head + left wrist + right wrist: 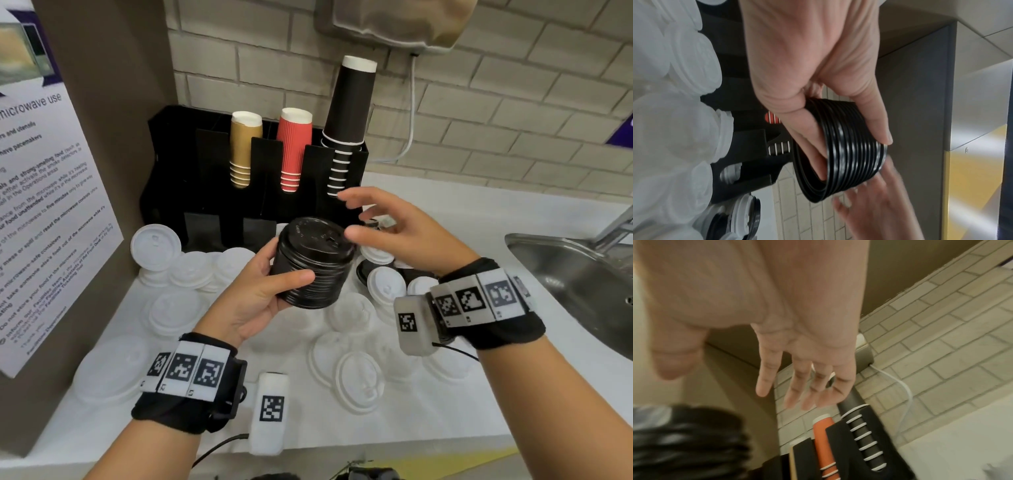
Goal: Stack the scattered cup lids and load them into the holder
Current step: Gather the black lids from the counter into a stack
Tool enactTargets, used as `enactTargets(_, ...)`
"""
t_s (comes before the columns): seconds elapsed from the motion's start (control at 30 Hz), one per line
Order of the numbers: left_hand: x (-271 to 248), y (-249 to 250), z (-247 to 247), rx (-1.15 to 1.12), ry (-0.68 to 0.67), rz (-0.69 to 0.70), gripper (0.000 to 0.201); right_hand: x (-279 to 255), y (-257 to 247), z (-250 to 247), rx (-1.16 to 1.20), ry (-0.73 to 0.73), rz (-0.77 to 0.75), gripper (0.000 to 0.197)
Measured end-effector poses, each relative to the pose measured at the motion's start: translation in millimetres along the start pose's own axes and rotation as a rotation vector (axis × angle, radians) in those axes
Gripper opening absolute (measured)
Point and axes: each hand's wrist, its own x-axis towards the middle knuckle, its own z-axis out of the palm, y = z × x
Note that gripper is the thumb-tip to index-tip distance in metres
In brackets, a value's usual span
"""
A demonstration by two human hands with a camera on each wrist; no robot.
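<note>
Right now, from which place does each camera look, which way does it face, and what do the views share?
Head: worn on the head, looks down at the counter; both forearms, left hand and right hand show.
Left wrist: looks along the palm at the stack of black lids that its fingers grip.
Right wrist: looks along the open right hand toward the cup holder.
Shared: all three show the black stack and the holder.

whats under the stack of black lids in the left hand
The left hand holds the stack of black lids above the counter. White lids lie scattered below; what's directly beneath is hidden.
</note>
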Motion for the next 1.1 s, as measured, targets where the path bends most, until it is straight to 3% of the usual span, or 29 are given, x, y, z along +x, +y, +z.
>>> enactTargets(0.1,-3,7,-5,-0.025,0.004,0.042,0.073,1,30,-21,-0.169,0.101,0.181,0.035)
enactTargets(0.2,-6,14,-8,-0.057,0.031,0.081,0.097,2,67,-22,-0.597,-0.158,0.396,0.056)
enactTargets(0.3,-8,18,-9,-0.06,0.049,0.096,0.096,4,95,-5,-0.892,-0.384,0.563,0.08)
enactTargets(0.37,-10,19,-10,-0.047,0.051,0.095,0.096,8,106,7,-0.997,-0.46,0.582,0.085)
enactTargets(0.53,-14,21,-13,-0.021,0.074,0.096,0.096,20,110,13,-0.993,-0.459,0.55,0.069)
enactTargets(0.73,-17,23,-17,-0.032,0.098,0.107,0.095,44,84,8,-0.6,-0.361,0.436,0.071)
enactTargets(0.8,-17,24,-18,-0.041,0.102,0.113,0.093,49,86,8,-0.72,-0.374,0.527,0.061)
enactTargets(0.93,-17,24,-21,-0.045,0.108,0.112,0.092,50,107,21,-0.888,-0.573,0.707,0.055)
enactTargets(1.1,-14,22,-21,-0.045,0.099,0.103,0.09,46,121,27,-0.983,-0.463,0.705,0.066)
